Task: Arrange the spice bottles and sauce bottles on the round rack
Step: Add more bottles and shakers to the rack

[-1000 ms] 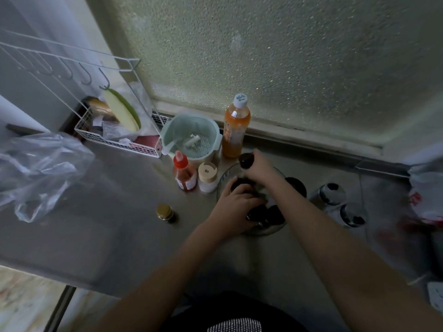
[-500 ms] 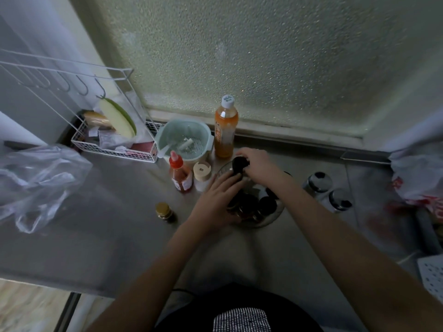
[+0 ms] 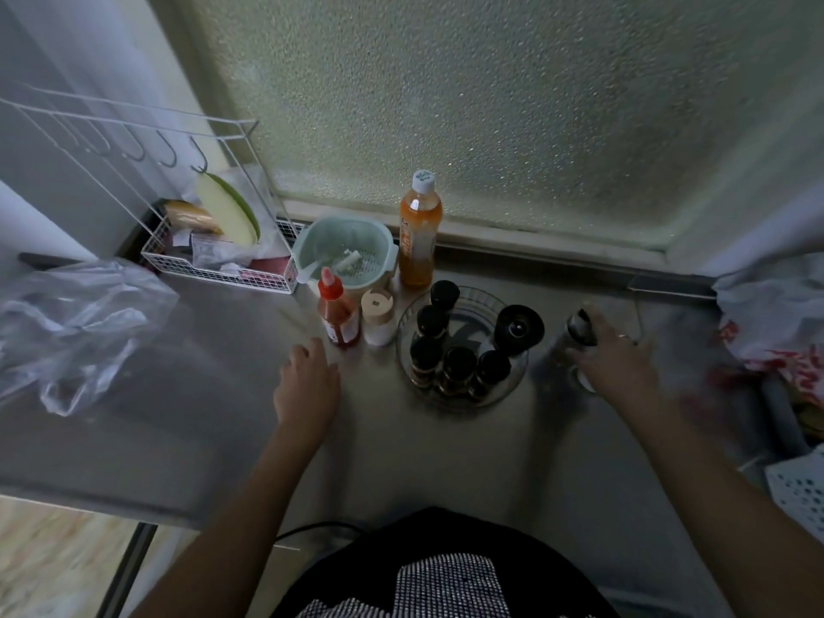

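Both hands have left the round rack (image 3: 463,396) since a second ago: the left hand (image 3: 306,381) now lies palm down on the desk (image 3: 446,461), and the right hand (image 3: 617,363) has gone out to the right of the rack. The left fingers (image 3: 299,352) are loosely curled and hold nothing; they rest near the red-capped sauce bottle (image 3: 337,315). The right fingers (image 3: 597,334) are wrapped over a shiny-topped jar (image 3: 579,327) standing on the desk well apart from the rack; motion blur hides how firm the grip is, so I cannot tell whether it is closed.

On the rack five dark-capped spice bottles (image 3: 457,368) stand upright in a curve along its left and near sides, and a wider black-topped grinder (image 3: 517,328) stands at its right edge. Just left of the rack stands a white jar with a tan lid (image 3: 378,315), touching or almost touching the sauce bottle. Behind them sit a pale green strainer bowl (image 3: 345,256) and a tall orange drink bottle (image 3: 418,231). A white wire basket (image 3: 223,274) is farther left, and a crumpled clear plastic bag (image 3: 71,323) lies on the desk's left part.
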Available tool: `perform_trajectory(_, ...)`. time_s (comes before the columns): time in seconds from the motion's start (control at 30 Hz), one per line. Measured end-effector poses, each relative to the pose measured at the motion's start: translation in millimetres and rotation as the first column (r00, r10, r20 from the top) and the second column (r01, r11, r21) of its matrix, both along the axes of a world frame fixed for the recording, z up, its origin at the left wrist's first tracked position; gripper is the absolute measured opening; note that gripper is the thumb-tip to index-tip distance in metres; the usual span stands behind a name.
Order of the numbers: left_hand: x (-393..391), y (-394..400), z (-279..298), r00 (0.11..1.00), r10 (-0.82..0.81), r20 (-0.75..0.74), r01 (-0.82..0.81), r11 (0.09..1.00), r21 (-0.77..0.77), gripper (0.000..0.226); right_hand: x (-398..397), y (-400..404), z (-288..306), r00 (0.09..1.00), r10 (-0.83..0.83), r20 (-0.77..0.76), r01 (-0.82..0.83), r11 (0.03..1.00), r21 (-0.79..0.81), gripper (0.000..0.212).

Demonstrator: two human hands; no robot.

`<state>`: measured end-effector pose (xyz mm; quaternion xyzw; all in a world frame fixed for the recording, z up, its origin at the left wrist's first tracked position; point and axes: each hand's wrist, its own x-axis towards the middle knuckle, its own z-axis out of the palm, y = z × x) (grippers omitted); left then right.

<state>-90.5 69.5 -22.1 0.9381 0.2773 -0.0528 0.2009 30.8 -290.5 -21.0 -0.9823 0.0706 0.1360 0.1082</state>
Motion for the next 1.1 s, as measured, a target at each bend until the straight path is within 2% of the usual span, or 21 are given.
perform_trajectory(0.1, 5.2, 0.9, 1.7, 0.997, -0.077, 0.014, 0.077, 0.997, 0.004, 0.027, 1.9, -0.8, 5.4, 0.999, 0.035, 0.011, -0.036, 0.999, 0.014, 0.063)
perform_trajectory(0.23, 4.4, -7.9, 4.2, 0.971, -0.134, 0.198, 0.158, 0.981, -0.114, 0.017, 8.3, 0.7, 11.6, 0.993, 0.114, 0.025, -0.115, 0.993, 0.03, 0.057)
perform_trajectory(0.4, 12.8, -25.0, 17.9, 0.918, -0.219, 0.33, 0.281, 0.947, -0.153, 0.012, 9.7, 1.4, 16.7, 0.984, 0.175, 0.032, -0.177, 0.983, 0.058, 0.062)
perform_trajectory(0.53, 24.4, -32.3, 29.3, 0.881, -0.235, 0.412, 0.32, 0.935, -0.151, 0.016, 14.7, 1.9, 30.9, 0.978, 0.167, 0.122, -0.186, 0.968, 0.167, 0.061)
perform_trajectory(0.6, 29.2, -33.7, 33.5, 0.871, -0.22, 0.439, 0.311, 0.939, -0.148, 0.017, 24.7, 4.3, 46.8, 0.962, 0.208, 0.178, -0.242, 0.95, 0.199, 0.062)
perform_trajectory(0.73, 39.5, -33.3, 39.0, 0.853, -0.185, 0.488, 0.283, 0.95, -0.134, 0.016, 53.8, 24.6, 80.9, 0.905, 0.392, 0.165, -0.406, 0.912, 0.064, 0.069)
perform_trajectory(0.87, 48.1, -39.5, 45.9, 0.839, -0.201, 0.506, 0.335, 0.923, -0.188, 0.013, 75.6, 64.0, 105.2, 0.817, 0.565, 0.119, -0.568, 0.823, -0.01, 0.073)
perform_trajectory(1.0, 56.9, -43.4, 46.2, 0.88, -0.218, 0.423, 0.344, 0.905, -0.25, 0.01, 88.5, 97.8, 95.4, 0.738, 0.674, 0.034, -0.672, 0.738, -0.067, 0.071)
perform_trajectory(1.1, 63.7, -42.6, 38.6, 0.9, -0.266, 0.346, 0.367, 0.891, -0.269, 0.011, 95.2, 109.1, 78.1, 0.738, 0.675, -0.008, -0.675, 0.737, -0.029, 0.069)
